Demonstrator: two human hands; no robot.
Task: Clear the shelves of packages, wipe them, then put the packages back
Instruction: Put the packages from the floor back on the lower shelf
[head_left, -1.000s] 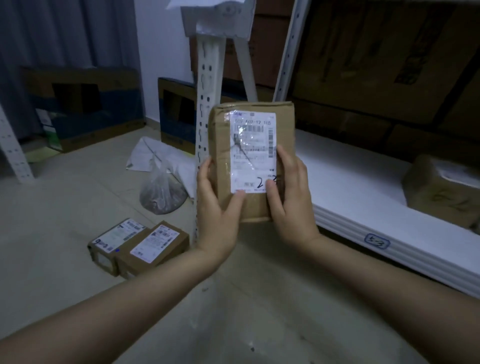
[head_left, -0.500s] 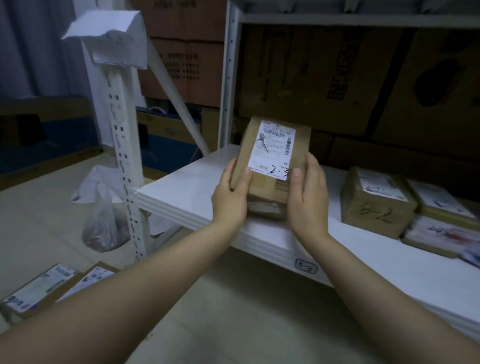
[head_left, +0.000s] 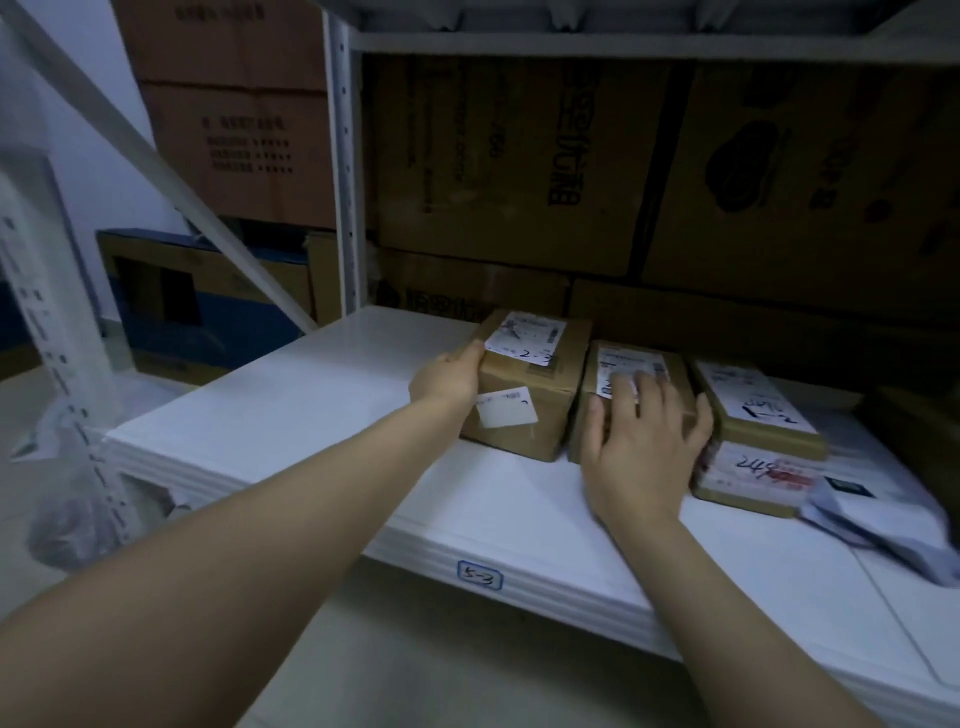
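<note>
A brown package (head_left: 524, 410) with a white label marked "2-3" stands on the white shelf (head_left: 311, 415), leftmost in a row. My left hand (head_left: 449, 376) holds its left side, thumb at the top edge. To its right sits a second brown package (head_left: 623, 358), and my right hand (head_left: 644, 431) lies on its top and front with fingers spread. Further right, a labelled package (head_left: 753, 405) lies stacked on a flat one (head_left: 748, 478).
Large cardboard cartons (head_left: 519, 156) fill the back of the shelf under the upper shelf board. A crumpled pale bag (head_left: 883, 519) lies at the shelf's right. The shelf edge bears a tag (head_left: 479, 575). White uprights (head_left: 345, 182) and a floor bag (head_left: 78, 525) stand left.
The package went from held up in both hands down onto the shelf beside the row. My right hand left it and now rests on the neighbouring package.
</note>
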